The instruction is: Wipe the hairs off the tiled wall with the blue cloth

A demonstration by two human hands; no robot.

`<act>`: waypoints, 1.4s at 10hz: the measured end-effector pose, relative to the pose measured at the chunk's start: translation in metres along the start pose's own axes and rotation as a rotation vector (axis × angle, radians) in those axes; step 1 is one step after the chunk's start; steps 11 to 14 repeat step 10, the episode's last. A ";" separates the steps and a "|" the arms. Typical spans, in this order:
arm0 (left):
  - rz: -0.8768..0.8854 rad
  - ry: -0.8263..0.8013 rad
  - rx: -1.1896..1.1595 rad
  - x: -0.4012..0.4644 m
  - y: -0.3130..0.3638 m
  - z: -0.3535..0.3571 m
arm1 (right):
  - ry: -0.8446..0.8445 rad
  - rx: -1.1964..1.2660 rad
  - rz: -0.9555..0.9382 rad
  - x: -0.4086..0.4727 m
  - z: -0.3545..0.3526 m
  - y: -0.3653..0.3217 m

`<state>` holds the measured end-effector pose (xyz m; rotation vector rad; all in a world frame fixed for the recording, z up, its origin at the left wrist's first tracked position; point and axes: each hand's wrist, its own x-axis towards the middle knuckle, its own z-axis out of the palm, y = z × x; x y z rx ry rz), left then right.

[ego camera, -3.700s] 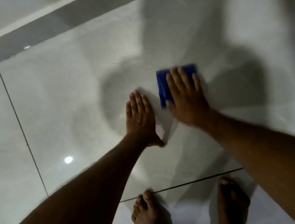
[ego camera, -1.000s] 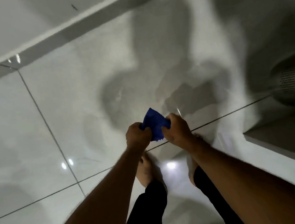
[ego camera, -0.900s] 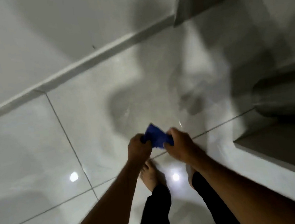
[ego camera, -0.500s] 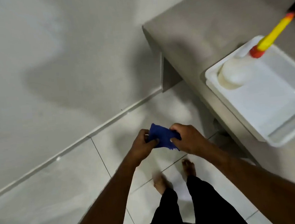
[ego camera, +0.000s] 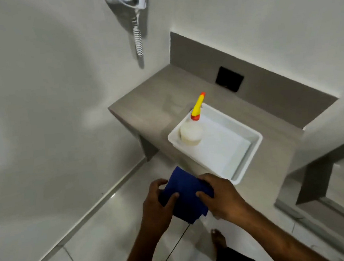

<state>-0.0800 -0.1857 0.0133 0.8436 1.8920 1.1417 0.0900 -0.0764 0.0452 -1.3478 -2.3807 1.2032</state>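
Observation:
The blue cloth (ego camera: 185, 195) is folded and held in the air at waist height, between both hands. My left hand (ego camera: 156, 206) grips its left edge, thumb on top. My right hand (ego camera: 220, 197) pinches its right side. The pale wall (ego camera: 51, 120) rises to the left, well apart from the cloth. No hairs can be made out on the wall at this distance.
A grey counter (ego camera: 153, 98) juts from the wall ahead. On it stands a white tray (ego camera: 250, 152) holding a white bottle with a yellow and red nozzle (ego camera: 191, 130). A wall-mounted handset with a coiled cord (ego camera: 138, 35) hangs above. My bare feet stand on glossy floor tiles (ego camera: 105, 236).
I stood up from wiping low down; both hands came off the surface and took the cloth between them. The view swung up to the counter and tray.

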 end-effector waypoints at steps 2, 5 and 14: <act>0.152 0.001 0.178 0.059 0.061 0.070 | 0.151 -0.064 -0.034 0.052 -0.072 0.045; 0.007 -0.061 0.919 0.140 0.093 0.161 | -0.110 -0.267 0.135 0.130 -0.113 0.109; 0.092 0.222 1.182 0.126 0.097 0.147 | -0.179 -0.771 0.011 0.151 -0.116 0.110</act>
